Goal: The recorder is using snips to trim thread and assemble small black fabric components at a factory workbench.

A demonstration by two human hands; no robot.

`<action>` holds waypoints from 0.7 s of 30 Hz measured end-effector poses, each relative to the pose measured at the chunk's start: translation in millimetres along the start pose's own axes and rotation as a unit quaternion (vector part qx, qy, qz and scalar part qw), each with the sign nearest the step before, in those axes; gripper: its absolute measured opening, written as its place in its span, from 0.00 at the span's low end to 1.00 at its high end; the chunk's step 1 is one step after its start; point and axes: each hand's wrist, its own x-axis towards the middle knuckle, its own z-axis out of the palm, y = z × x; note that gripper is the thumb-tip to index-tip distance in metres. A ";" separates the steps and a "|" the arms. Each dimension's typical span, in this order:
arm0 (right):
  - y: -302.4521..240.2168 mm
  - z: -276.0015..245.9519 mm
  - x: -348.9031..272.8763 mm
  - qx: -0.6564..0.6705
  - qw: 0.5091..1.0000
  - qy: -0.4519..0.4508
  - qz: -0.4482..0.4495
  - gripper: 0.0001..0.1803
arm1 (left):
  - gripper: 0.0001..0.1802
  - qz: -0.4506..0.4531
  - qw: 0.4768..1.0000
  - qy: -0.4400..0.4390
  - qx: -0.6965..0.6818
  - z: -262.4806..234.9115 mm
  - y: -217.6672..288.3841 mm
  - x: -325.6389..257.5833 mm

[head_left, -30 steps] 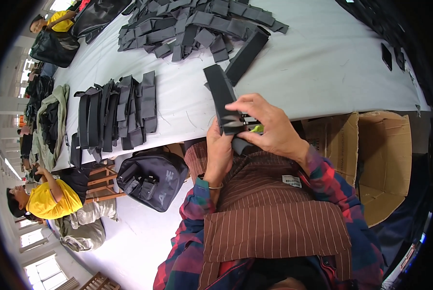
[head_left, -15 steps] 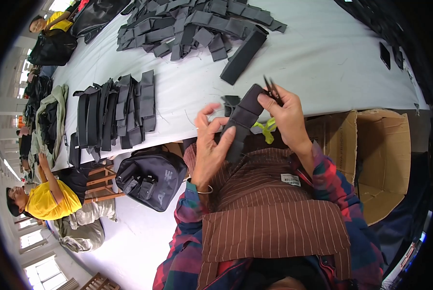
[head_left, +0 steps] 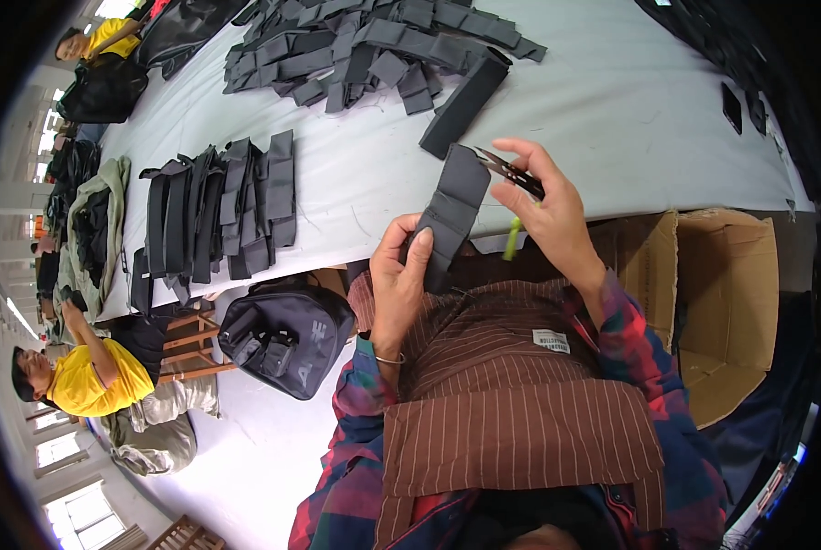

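While the left hand point(head_left: 399, 275) pinches the lower end of a dark folded strap piece point(head_left: 449, 213) between thumb and fingers, the right hand point(head_left: 550, 213) stays a little apart from it, closed around a small pair of thread snips point(head_left: 511, 171) whose blades point at the piece's upper edge. A yellow-green tail point(head_left: 513, 238) hangs below that hand; whether it belongs to the snips cannot be told. The piece stands nearly upright over the near edge of the white table point(head_left: 612, 101), in front of the person's striped brown apron point(head_left: 520, 403).

Judged from this hold, the step is trimming at the top of the piece. Doing it well probably calls for the left hand to keep the fabric taut and steady, with its fingers well below the blades. The snips should meet only a loose thread, close to the seam yet clear of the webbing, since a nick would likely spoil the piece. Whether any thread is there is too small to see.

Further back lie a loose heap of dark pieces point(head_left: 374, 46) and a neater row of dark straps point(head_left: 218, 206) to the left. An open cardboard box point(head_left: 722, 302) stands at the person's right, and a black bag point(head_left: 286, 335) sits on a wooden stool at the left.
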 end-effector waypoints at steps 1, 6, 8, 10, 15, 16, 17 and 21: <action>-3.1 -3.7 -3.2 -0.048 0.998 -0.023 -0.039 0.14 | 0.11 0.000 1.000 0.001 0.000 -0.9 -1.1 0.6; -13.2 -7.7 -14.8 -0.196 0.970 -0.082 -0.123 0.10 | 0.14 0.011 0.999 0.037 0.027 -4.9 -6.9 4.7; -13.8 -9.1 -16.4 -0.242 0.956 -0.102 -0.132 0.08 | 0.14 0.008 0.999 0.036 0.027 -3.7 -7.1 5.8; -14.5 -8.8 -17.0 -0.264 0.948 -0.112 -0.137 0.07 | 0.14 0.006 0.999 0.036 0.029 -2.8 -6.5 5.9; -15.5 -5.9 -17.9 -0.290 0.931 -0.095 -0.201 0.07 | 0.14 -0.009 0.999 0.028 0.015 -1.9 -5.4 5.1; -16.2 -6.0 -18.1 -0.290 0.931 -0.095 -0.202 0.07 | 0.14 -0.009 0.999 0.028 0.015 -1.5 -4.7 4.7; -17.2 -6.5 -18.3 -0.303 0.926 -0.098 -0.203 0.06 | 0.14 -0.017 0.999 0.026 0.007 -0.6 -3.6 4.3; -10.9 -8.8 -17.2 -0.306 0.924 -0.104 -0.202 0.08 | 0.14 -0.040 0.999 0.019 -0.007 -1.4 -1.2 3.3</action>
